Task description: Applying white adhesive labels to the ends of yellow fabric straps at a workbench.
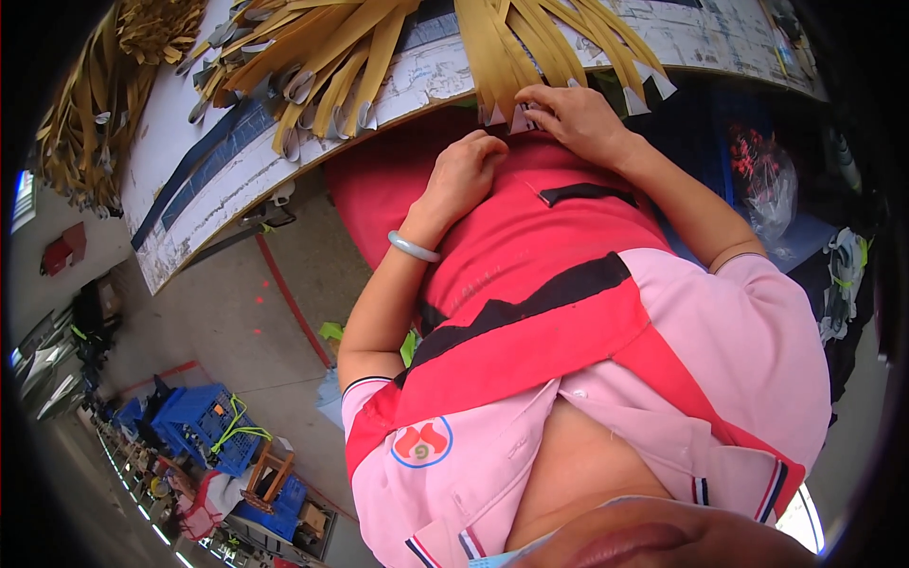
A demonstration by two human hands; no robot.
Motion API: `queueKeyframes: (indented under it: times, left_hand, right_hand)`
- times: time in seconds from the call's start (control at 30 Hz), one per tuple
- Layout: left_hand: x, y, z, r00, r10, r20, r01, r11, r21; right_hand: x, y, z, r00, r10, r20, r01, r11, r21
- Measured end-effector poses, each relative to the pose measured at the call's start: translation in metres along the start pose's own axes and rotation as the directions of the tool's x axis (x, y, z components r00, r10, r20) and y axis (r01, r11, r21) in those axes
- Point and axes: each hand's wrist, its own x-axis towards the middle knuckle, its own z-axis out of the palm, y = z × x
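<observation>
Head view: right hand [575, 118] at one o'clock, fingers pinching tan straps [530, 43] at table [237, 180] edge. Left hand [464, 170], loosely curled, empty, against red apron [511, 237]. Blue crates [204, 421] at eight o'clock.

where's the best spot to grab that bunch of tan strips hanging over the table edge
Probably at the grey-tipped ends of the tan strips, approached from the person's side of the table edge: those ends overhang freely and fan apart. The right hand already pinches there; the left hand rests just below.
</observation>
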Motion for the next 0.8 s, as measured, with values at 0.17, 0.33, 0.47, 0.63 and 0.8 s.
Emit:
queueKeyframes:
  times: [0.17, 0.33, 0.47, 0.63, 0.8]
  left_hand:
    - [0.001, -0.003, 0.003, 0.998, 0.042, -0.051, -0.04, 0.999, 0.027]
    - [-0.003, -0.008, -0.003, 0.991, -0.011, -0.133, 0.01, 1.0, -0.009]
    - [-0.004, -0.015, 0.0, 0.992, -0.046, -0.118, 0.043, 0.999, -0.03]
    - [-0.007, -0.014, -0.004, 0.989, -0.054, -0.137, 0.044, 0.996, -0.073]
    - [-0.012, 0.016, -0.024, 0.963, -0.152, -0.223, -0.066, 0.67, -0.739]
  right_hand:
    - [0.007, 0.011, 0.029, 0.956, 0.007, 0.292, 0.037, 0.989, -0.145]
    - [0.003, -0.002, 0.023, 0.97, -0.222, 0.094, 0.223, 0.975, 0.006]
    - [0.014, -0.002, 0.025, 0.967, -0.186, 0.172, 0.223, 0.947, -0.232]
    - [0.03, -0.01, 0.004, 0.872, -0.266, 0.411, 0.334, 0.937, -0.103]
    - [0.035, -0.029, -0.026, 0.939, -0.294, 0.177, 0.114, 0.754, 0.646]
